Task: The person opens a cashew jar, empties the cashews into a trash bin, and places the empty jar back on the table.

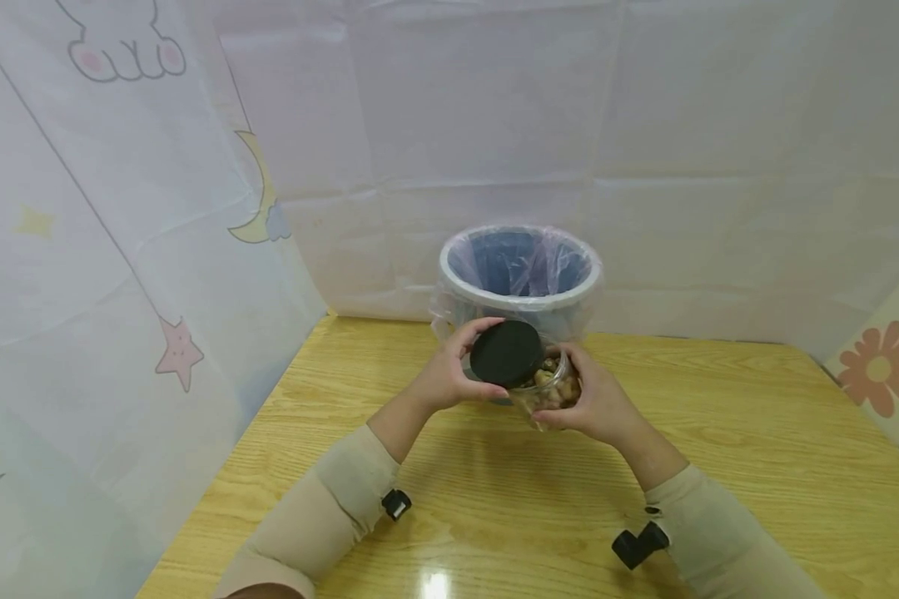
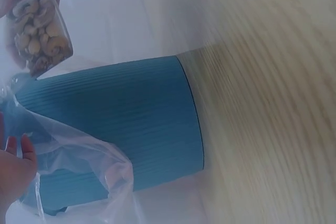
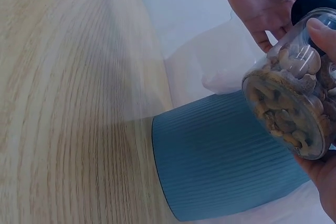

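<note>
My right hand (image 1: pixel 595 398) grips a clear jar (image 3: pixel 286 98) of mixed nuts, cashews among them, tilted in front of the trash can. A round black lid (image 1: pixel 506 353) is pinched by its edge between the thumb and fingers of my left hand (image 1: pixel 457 370). It is off the jar's mouth on the left and overlaps part of the rim in the head view. Nuts (image 1: pixel 547 376) show at the open mouth. In the left wrist view the jar (image 2: pixel 39 32) appears beside the can's upper end, held by the right hand.
A blue ribbed trash can (image 2: pixel 121 124) with a white rim (image 1: pixel 520 301) and a thin pinkish liner bag (image 2: pixel 100 161) stands on the wooden table (image 1: pixel 719 433), right behind the hands. Printed cloth (image 1: pixel 457 125) hangs behind and at both sides.
</note>
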A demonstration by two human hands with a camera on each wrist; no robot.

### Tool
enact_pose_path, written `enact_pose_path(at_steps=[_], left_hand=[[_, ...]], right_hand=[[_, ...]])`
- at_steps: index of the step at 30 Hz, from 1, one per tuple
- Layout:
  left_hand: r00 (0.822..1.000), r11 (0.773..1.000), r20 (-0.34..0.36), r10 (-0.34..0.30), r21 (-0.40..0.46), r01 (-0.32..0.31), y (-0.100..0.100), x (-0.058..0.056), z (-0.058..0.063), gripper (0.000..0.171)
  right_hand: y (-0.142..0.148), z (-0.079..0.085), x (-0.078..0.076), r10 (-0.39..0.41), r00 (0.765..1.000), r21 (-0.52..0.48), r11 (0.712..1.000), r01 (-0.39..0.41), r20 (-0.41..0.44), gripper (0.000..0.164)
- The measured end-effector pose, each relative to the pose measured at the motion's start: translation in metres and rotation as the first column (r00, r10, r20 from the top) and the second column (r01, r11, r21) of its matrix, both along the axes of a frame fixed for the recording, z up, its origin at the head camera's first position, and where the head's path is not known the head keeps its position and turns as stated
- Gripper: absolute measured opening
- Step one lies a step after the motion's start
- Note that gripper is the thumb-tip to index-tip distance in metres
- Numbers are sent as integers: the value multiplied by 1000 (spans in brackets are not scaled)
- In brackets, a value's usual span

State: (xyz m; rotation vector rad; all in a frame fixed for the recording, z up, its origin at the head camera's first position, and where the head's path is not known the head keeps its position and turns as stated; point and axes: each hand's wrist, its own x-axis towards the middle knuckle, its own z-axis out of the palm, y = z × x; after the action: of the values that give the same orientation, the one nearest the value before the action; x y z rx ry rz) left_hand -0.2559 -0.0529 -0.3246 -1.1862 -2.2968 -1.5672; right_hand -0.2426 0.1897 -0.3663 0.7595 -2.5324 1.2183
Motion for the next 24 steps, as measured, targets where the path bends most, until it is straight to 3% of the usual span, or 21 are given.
enact_pose_path(at_steps=[3,11,19,24], left_hand=[[1000,1000,-8,16,0,-16,-2,-3,-3,84],[999,998,-13,52,-31,-52,-7,-28,-31,90],[998,996,-13,60,-72,-60,-14,-30,-36,87],[1000,998,22,5,-65,-3,-18,-21,-28,84]], right_hand=[[4,-1,0,-23,999,8,1000,23,23,80],[15,-3,0,-45,998,-29,998,46,38,81],[21,0,3,-62,996,-42,997,65,69,81],[25,2,4,-54,995,-48,997,58,83,80]])
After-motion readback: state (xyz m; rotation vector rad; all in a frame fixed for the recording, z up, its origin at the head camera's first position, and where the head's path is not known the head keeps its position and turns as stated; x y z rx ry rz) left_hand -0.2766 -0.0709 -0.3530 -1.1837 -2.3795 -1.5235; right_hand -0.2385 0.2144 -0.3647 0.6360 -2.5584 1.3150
